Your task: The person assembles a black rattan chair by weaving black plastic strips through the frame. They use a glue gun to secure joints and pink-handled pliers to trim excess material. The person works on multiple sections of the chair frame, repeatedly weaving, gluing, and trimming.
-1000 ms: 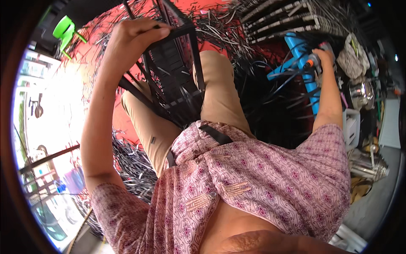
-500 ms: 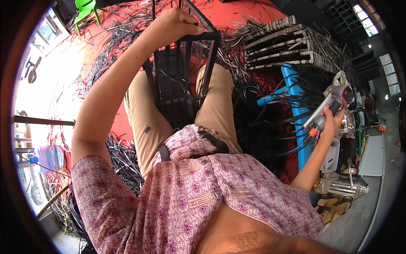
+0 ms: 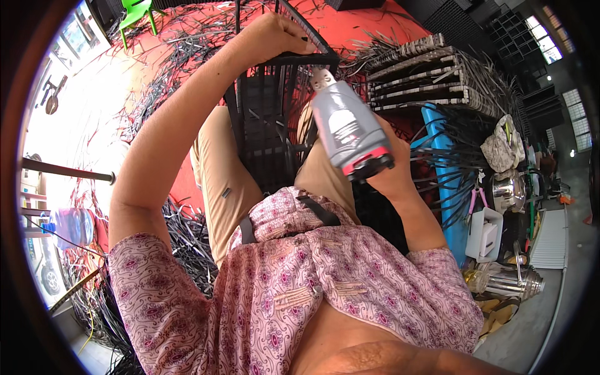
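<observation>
My left hand (image 3: 278, 36) is closed on the top corner of a black open frame (image 3: 294, 60), its fingers curled over the rail. The frame stands between my knees, with dark strips (image 3: 259, 103) running down inside it. In my right hand (image 3: 394, 153) is a grey staple gun (image 3: 347, 119) with a red and black end. Its metal nose is at the frame's top right corner, just right of my left hand; whether it touches cannot be made out. The gun's body partly hides my right fingers and its handle.
Loose black strips (image 3: 187, 47) litter the red floor (image 3: 206, 19). Woven panels (image 3: 419, 78) are stacked at the far right, beside a blue plastic piece (image 3: 447, 169). Nearer right are a white container (image 3: 484, 234) and a metal flask (image 3: 509, 278). A green chair (image 3: 134, 15) stands far left.
My right hand has brought the staple gun from the right side over to the frame's corner. My left hand keeps its hold on the frame, and the view has shifted slightly.
</observation>
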Action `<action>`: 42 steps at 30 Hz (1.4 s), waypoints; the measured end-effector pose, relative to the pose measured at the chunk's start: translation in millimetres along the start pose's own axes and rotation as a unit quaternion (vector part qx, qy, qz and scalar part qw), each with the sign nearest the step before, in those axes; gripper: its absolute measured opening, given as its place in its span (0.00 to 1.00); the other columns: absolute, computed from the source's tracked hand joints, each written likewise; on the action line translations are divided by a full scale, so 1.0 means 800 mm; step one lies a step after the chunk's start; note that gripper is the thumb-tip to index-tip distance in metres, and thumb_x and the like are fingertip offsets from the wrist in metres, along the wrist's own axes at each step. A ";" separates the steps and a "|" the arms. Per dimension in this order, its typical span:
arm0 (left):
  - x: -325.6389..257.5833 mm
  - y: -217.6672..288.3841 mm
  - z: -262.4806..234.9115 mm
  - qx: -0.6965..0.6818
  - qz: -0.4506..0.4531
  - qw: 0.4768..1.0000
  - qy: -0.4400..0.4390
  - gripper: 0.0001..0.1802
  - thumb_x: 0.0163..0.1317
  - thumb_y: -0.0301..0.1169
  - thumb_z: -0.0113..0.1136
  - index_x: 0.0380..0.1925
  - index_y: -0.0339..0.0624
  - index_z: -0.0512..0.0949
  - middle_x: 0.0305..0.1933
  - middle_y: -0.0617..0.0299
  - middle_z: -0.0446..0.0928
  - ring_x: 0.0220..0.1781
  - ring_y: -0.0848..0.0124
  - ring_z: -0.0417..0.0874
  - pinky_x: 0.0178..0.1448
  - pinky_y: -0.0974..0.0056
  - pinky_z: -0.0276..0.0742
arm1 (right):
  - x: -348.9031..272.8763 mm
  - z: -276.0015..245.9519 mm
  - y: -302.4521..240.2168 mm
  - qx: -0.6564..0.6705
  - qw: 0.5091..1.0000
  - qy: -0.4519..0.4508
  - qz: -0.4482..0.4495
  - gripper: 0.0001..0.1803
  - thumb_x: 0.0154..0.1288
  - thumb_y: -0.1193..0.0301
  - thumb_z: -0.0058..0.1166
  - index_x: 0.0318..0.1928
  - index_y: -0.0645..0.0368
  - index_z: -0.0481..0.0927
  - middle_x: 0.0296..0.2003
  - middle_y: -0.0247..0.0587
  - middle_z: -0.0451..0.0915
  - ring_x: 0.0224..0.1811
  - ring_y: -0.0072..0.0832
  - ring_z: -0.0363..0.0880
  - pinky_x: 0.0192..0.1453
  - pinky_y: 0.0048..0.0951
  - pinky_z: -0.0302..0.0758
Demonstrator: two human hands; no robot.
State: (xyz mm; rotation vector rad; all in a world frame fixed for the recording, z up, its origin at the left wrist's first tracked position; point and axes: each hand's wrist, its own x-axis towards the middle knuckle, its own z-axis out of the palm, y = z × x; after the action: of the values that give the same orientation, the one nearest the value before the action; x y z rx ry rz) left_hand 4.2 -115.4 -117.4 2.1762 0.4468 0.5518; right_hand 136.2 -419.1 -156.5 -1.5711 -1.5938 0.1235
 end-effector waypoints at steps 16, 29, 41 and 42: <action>0.011 -0.020 0.004 -0.014 -0.003 1.000 -0.005 0.12 0.60 0.36 0.74 0.30 0.36 0.87 0.24 0.73 0.77 0.30 0.85 0.72 0.37 0.70 0.71 | 0.015 0.026 0.014 -0.046 0.998 0.006 -0.047 0.45 0.46 0.74 0.74 0.68 0.61 0.71 0.50 0.59 0.84 0.48 0.54 0.87 0.49 0.43 0.85; 0.006 -0.011 0.000 0.001 -0.012 1.000 0.000 0.14 0.59 0.38 0.75 0.32 0.37 0.88 0.26 0.72 0.79 0.31 0.82 0.74 0.41 0.69 0.72 | 0.016 0.039 0.008 -0.036 0.998 0.005 0.042 0.38 0.49 0.71 0.80 0.61 0.63 0.77 0.46 0.48 0.89 0.48 0.35 0.91 0.52 0.33 0.84; 0.006 -0.012 -0.005 -0.041 -0.059 0.997 -0.015 0.14 0.61 0.38 0.73 0.35 0.37 0.89 0.29 0.71 0.83 0.33 0.82 0.77 0.44 0.71 0.73 | 0.022 0.045 -0.005 0.084 0.992 0.028 0.090 0.30 0.51 0.72 0.74 0.56 0.59 0.79 0.41 0.50 0.89 0.46 0.44 0.90 0.51 0.36 0.84; 0.005 -0.011 -0.003 -0.046 -0.053 0.998 -0.007 0.14 0.62 0.38 0.73 0.34 0.38 0.88 0.28 0.71 0.82 0.33 0.82 0.76 0.43 0.71 0.73 | 0.020 0.040 -0.004 0.096 0.989 0.027 0.109 0.29 0.52 0.72 0.74 0.56 0.59 0.80 0.42 0.49 0.89 0.47 0.39 0.91 0.52 0.34 0.83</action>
State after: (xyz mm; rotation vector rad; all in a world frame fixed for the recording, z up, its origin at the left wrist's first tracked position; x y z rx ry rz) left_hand 5.4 -106.6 -122.0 2.0547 0.5153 0.4885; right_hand 116.5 -390.6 -166.5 -1.5782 -1.3236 0.3404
